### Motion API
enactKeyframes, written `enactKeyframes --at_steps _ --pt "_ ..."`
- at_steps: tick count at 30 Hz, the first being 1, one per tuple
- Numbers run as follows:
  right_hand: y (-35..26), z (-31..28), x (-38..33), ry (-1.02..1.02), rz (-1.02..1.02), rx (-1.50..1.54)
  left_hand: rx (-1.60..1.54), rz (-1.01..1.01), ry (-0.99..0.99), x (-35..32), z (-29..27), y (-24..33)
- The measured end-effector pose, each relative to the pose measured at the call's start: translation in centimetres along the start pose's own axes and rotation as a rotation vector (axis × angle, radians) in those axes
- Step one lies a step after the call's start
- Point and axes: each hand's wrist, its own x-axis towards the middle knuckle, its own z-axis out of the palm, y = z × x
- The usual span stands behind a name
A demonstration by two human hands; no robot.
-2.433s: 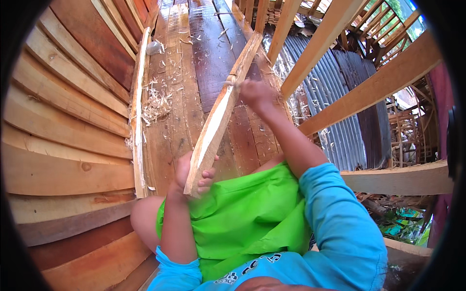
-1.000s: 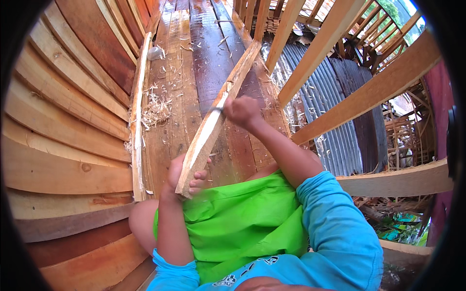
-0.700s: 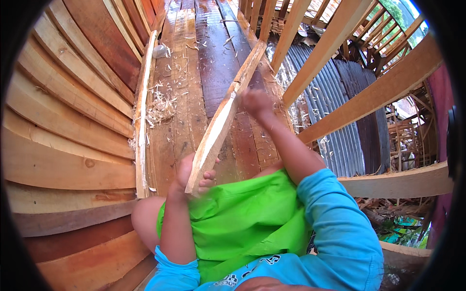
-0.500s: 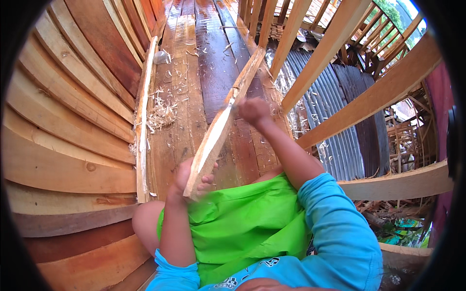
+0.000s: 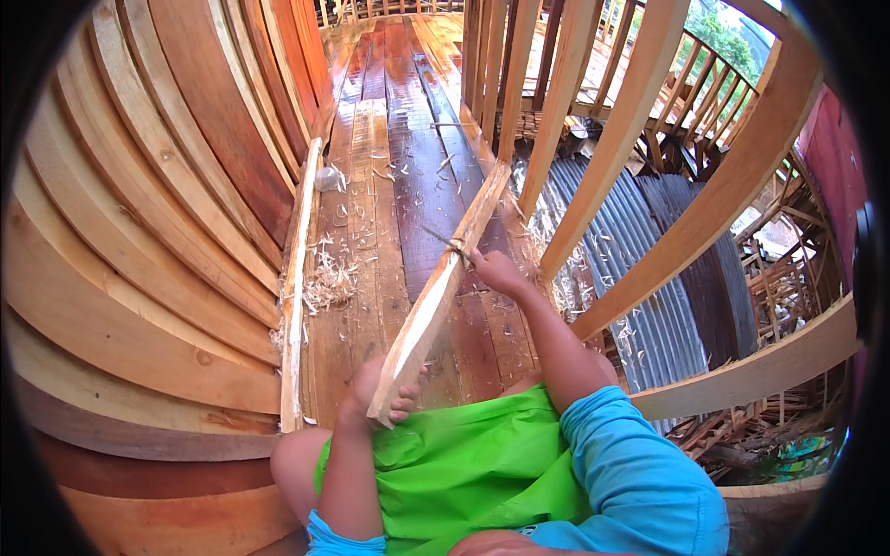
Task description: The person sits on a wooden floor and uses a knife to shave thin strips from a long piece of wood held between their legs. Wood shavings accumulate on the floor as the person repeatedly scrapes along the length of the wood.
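Note:
A long squared piece of wood point(image 5: 426, 315) slants away from my lap, its far end close to the railing posts. Its upper face has a pale, freshly cut strip. My left hand point(image 5: 378, 387) grips the near end from below and the left side, fingertips showing on the right edge. My right hand point(image 5: 499, 271) is closed round the handle of a knife point(image 5: 443, 237), whose thin blade lies across the wood and points up and left. Next to the blade, at the far end of the pale strip, a small curl of wood appears. The handle is mostly hidden in my fist.
A second pale-edged wood strip point(image 5: 295, 296) lies along the left plank wall point(image 5: 167, 232). Shavings point(image 5: 329, 278) are scattered over the floorboards point(image 5: 371, 232), with a small clear container point(image 5: 327, 179) beyond. Wooden railing posts point(image 5: 612, 139) stand at right, corrugated metal sheets point(image 5: 640, 269) behind them.
The view has tilted, so the scene sits lower in the picture. My right hand was blurred at the wood; now the knife blade shows clearly across it. My left hand keeps its grip.

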Motion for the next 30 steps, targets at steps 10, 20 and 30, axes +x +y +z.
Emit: enactKeyframes --at_steps 10,20,30 --pt "-2.9 -3.0 -1.4 -0.009 0.152 -0.188 -0.076 -0.034 -0.051 0.4 -0.2 -0.3" --pt "-5.5 -4.5 -3.6 0.023 -0.034 -0.059 -0.074 -0.036 -0.067 0.4 0.0 -0.3" --pt "-7.6 -1.5 -4.7 0.166 0.075 -0.326 -0.135 -0.053 -0.139 0.5 -1.3 -0.5"
